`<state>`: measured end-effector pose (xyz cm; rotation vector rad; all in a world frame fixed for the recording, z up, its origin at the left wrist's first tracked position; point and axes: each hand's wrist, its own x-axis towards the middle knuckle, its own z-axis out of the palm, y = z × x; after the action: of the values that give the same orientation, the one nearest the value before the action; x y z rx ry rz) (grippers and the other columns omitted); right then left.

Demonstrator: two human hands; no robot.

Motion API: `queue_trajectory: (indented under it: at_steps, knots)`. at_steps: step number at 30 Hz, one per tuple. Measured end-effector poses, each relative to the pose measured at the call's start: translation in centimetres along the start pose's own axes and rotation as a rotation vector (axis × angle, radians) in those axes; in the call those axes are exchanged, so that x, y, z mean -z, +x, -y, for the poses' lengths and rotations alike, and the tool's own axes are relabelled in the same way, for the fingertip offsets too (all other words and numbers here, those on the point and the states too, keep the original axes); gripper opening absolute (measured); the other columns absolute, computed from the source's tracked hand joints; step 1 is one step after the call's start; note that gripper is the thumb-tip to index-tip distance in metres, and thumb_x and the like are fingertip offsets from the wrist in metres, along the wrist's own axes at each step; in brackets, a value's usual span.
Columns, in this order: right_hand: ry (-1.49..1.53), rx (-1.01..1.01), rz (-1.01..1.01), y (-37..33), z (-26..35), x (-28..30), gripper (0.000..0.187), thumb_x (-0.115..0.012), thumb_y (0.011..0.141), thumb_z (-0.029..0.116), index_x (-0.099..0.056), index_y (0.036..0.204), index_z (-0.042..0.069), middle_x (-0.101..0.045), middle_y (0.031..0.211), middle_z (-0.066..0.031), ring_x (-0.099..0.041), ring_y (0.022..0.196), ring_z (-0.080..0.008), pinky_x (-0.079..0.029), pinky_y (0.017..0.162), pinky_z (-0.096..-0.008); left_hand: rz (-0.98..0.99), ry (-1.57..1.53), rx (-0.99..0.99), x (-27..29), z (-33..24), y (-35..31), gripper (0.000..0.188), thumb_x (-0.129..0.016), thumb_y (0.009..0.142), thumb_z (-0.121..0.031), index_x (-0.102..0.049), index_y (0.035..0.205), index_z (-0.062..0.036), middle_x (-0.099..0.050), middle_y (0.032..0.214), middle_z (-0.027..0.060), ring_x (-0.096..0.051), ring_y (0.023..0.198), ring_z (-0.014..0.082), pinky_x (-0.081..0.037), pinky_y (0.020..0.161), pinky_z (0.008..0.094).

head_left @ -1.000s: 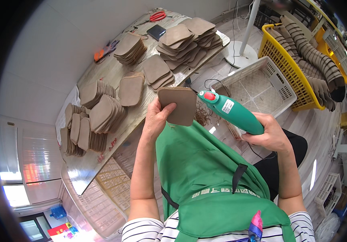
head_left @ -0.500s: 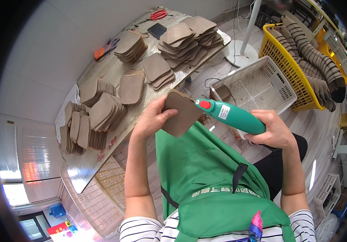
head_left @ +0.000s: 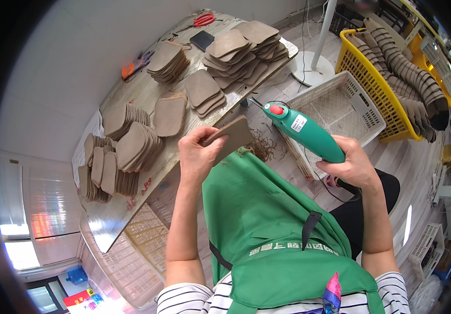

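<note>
My left hand (head_left: 198,153) pinches a brown rounded pad (head_left: 237,135) by its near edge, in front of the table edge. The pad is tilted so that it shows mostly edge-on. My right hand (head_left: 352,163) is wrapped round the rear of a green electric hand tool (head_left: 312,135) with a red button. Its narrow metal tip points up and left, apart from the pad. On the table (head_left: 131,180) lie several stacks of like pads, such as a small stack (head_left: 204,90) and a taller one (head_left: 137,146).
Beyond the tool a white plastic crate (head_left: 364,112) stands by a yellow basket (head_left: 374,83) full of stacked brown pieces. Brown scraps (head_left: 261,146) hang beside my green apron (head_left: 267,209). Red-handled scissors (head_left: 203,20), a phone (head_left: 202,40) and a glove (head_left: 137,65) lie on the table.
The tool has drawn away from the pad, its tip now apart and raised to the right. My left hand has turned the pad from facing me to nearly edge-on.
</note>
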<state>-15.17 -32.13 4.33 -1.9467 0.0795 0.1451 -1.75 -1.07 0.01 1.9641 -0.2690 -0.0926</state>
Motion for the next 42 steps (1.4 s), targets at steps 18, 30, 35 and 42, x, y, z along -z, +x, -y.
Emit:
queue_trajectory:
  at_steps: [18, 30, 35, 42]
  knots:
    - [-0.085, 0.081, 0.012, -1.1, -2.0, 0.0, 0.027, -0.076, 0.070, 0.014, -0.065, 0.087, -0.003, -0.062, 0.078, -0.0092, -0.059, 0.067, -0.0185, -0.048, 0.063, -0.0323, -0.040, -0.690, 0.056, 1.5, 2.4, -0.3, 0.021, -0.078, 0.085, 0.002, -0.072, 0.106, 0.0010, -0.075, 0.095, 0.0054, -0.067, 0.080, 0.0091, -0.054, 0.075, 0.0243]
    - [-0.103, 0.187, 0.036, -0.9, -2.2, -0.4, 0.028, -0.078, 0.069, 0.013, -0.064, 0.087, -0.002, -0.061, 0.077, -0.0102, -0.058, 0.069, -0.0225, -0.047, 0.064, -0.0349, 0.061, -0.742, 0.111, 1.6, 2.5, -0.9, 0.016, -0.076, 0.089, -0.004, -0.072, 0.104, 0.0005, -0.075, 0.097, 0.0087, -0.070, 0.084, 0.0133, -0.057, 0.078, 0.0288]
    - [-0.118, 0.186, 0.049, -1.0, -1.9, -0.3, 0.028, -0.078, 0.069, 0.013, -0.064, 0.087, -0.002, -0.060, 0.077, -0.0102, -0.057, 0.069, -0.0226, -0.047, 0.065, -0.0349, 0.026, -0.838, 0.125, 1.2, 1.9, -0.9, 0.014, -0.075, 0.089, -0.005, -0.072, 0.102, -0.0002, -0.075, 0.095, 0.0089, -0.071, 0.083, 0.0142, -0.058, 0.077, 0.0284]
    - [-0.099, 0.205, 0.058, -0.9, -1.8, -0.4, 0.029, -0.078, 0.069, 0.014, -0.064, 0.089, -0.002, -0.060, 0.078, -0.0100, -0.057, 0.069, -0.0233, -0.047, 0.064, -0.0352, 0.017, -0.817, 0.125, 0.6, 2.7, -0.8, 0.013, -0.075, 0.089, -0.004, -0.073, 0.101, 0.0002, -0.075, 0.094, 0.0086, -0.071, 0.080, 0.0140, -0.058, 0.076, 0.0281]
